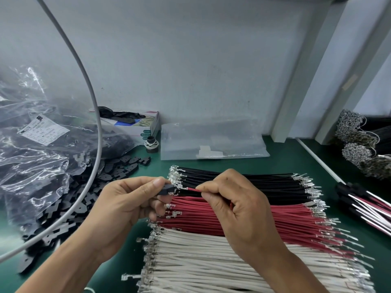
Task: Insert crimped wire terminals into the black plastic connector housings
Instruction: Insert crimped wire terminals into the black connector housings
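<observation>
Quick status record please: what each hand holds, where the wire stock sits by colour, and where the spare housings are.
left hand: pinches one black housing between its fingers
right hand: pinches a red wire, terminal end pointing at the housing
terminal seated: cannot tell
black wires: far row on the green mat
red wires: middle row
white wires: near row
loose housings: heap on the left, beside a clear bag
</observation>
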